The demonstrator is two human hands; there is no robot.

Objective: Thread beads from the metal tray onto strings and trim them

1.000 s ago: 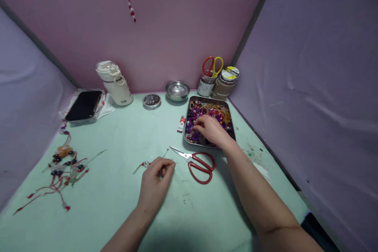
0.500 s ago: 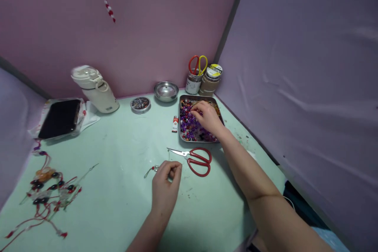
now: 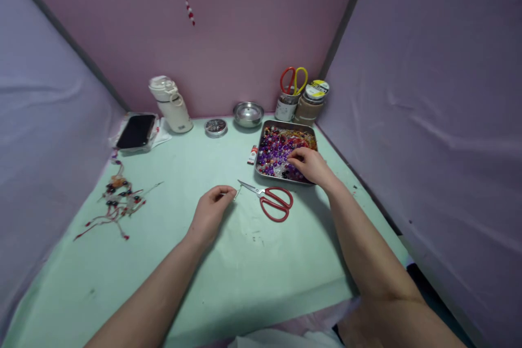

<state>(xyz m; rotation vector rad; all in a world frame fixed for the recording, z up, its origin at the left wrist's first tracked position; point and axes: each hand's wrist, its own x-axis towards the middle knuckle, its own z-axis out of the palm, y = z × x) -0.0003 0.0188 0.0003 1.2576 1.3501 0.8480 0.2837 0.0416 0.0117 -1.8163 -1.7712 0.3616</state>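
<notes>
My left hand is closed above the table, pinching a thin pale green cord that sticks out past its fingertips toward the scissors. My right hand reaches over the metal tray, its thumb and fingers pinched together near the beads. Anything between those fingertips is too small to make out. Purple, red, black and clear beads fill the tray. Red-handled scissors lie between my hands, their blades slightly apart and pointing left.
Knotted beaded cords lie at the left. Along the back stand a phone, a white bottle, a round tin, a metal bowl, a cup of scissors and a brown jar. A lighter lies beside the tray.
The camera view has shifted. My right hand has moved from the tray's upper middle toward its lower right. My left hand has turned; the beaded bit beside it is now out of sight.
</notes>
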